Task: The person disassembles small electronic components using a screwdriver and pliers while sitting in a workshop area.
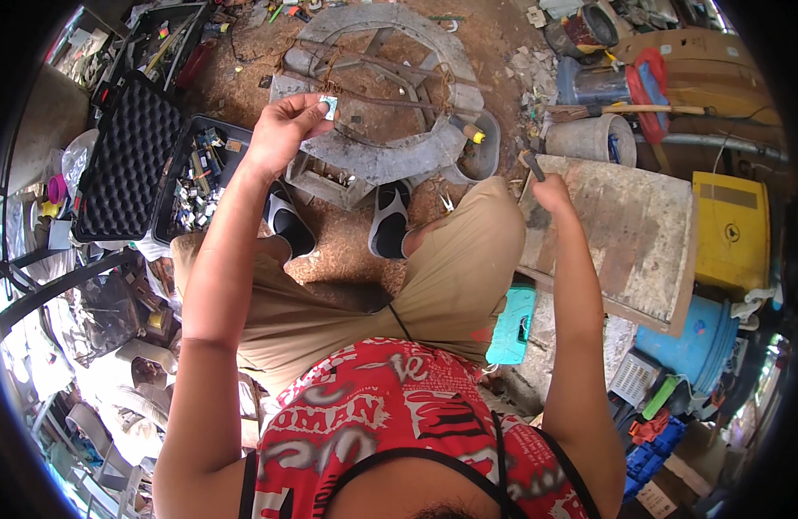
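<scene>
My left hand is raised over the near left side of a grey ring-shaped frame. Its thumb and fingers pinch a small flat white-and-green piece, too small to identify. My right hand is closed around a short dark tool that looks like a small hammer. This hand is at the far left corner of a worn wooden board. To the left of my left arm lies an open black case with a foam-lined lid, holding several circuit boards and small parts.
A grey tub with a yellow-and-black object stands beside the frame. A pair of pliers lies on the floor near my right knee. To the right are a teal case, a yellow box, a blue drum and a pale bucket.
</scene>
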{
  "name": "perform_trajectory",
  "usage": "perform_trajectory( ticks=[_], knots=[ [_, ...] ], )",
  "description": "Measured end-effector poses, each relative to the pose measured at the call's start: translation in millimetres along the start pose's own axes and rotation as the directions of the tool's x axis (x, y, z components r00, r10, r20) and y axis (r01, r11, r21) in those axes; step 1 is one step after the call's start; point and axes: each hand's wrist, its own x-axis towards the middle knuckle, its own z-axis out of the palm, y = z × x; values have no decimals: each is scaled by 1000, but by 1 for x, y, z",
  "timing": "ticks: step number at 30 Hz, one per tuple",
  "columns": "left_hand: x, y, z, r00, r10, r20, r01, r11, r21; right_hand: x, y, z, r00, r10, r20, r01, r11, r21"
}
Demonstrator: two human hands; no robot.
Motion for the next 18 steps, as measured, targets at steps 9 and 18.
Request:
perform_trajectory(
  ticks=[9, 18],
  knots=[
    [2, 2, 0, 999, 2, -44, -3, 1000, -17, 16, 15, 27, 911, -195, -364, 142, 976, -166],
    [3, 1, 4, 988, 101, -114, -100, 995, 12, -60, -75, -13, 705, -481, -521, 659, 716, 230]
  ],
)
